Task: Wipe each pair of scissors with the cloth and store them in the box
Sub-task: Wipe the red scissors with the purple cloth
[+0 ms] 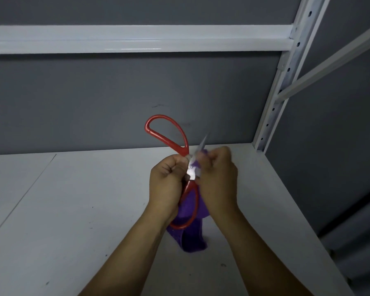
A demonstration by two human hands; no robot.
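The red-handled scissors [191, 170] are held in the air above the white shelf [73, 210], spread open, with one handle loop raised and the other hanging low between the wrists. The left hand [169, 180] is curled tightly round them near the pivot. The right hand [218, 176] is closed round the purple cloth [192, 242], which seems to be pinched against a blade, while its loose end trails down to the shelf. The blade tip is seen pointing up and away, blurred.

The step in hand is judged to be the wiping of a blade. It would be done best if the cloth were drawn from pivot to tip, with the fingers kept on the flat sides and off the edge. The pivot grip should be kept firm so that the blades cannot snap together. Both faces should be covered. The box is not in view.
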